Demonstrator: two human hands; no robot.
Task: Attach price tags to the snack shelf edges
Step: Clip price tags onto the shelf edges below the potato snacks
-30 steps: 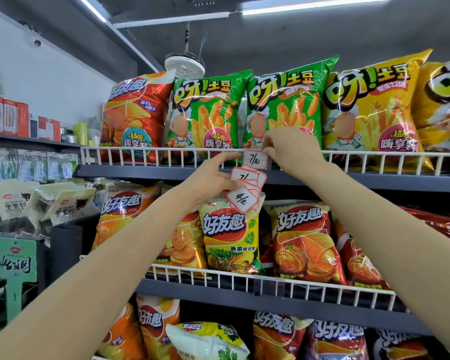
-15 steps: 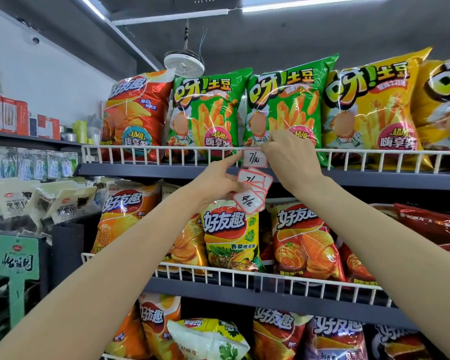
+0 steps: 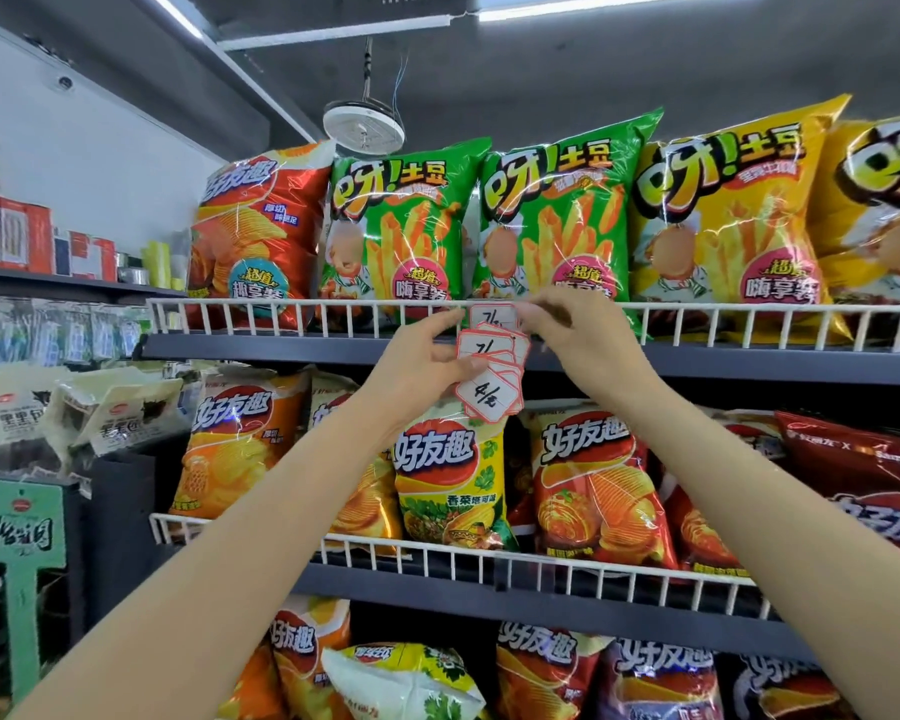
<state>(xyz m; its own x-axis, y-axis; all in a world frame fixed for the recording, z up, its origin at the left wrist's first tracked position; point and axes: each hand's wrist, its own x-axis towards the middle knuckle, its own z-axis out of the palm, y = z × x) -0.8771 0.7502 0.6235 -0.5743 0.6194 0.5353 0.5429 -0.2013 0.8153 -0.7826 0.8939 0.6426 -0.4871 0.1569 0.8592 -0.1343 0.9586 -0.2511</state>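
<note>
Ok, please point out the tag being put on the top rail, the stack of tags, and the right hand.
tag on the rail (image 3: 492,318), head view, its white face.
stack of tags (image 3: 487,396), head view, front tag's face.
right hand (image 3: 575,330), head view, back of hand.

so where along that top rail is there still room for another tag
The top rail is bare left of the hands, before the red bag, and right of them, before the yellow bags. The middle is crowded: pinned tag, left hand with tag stack, right hand.
</note>
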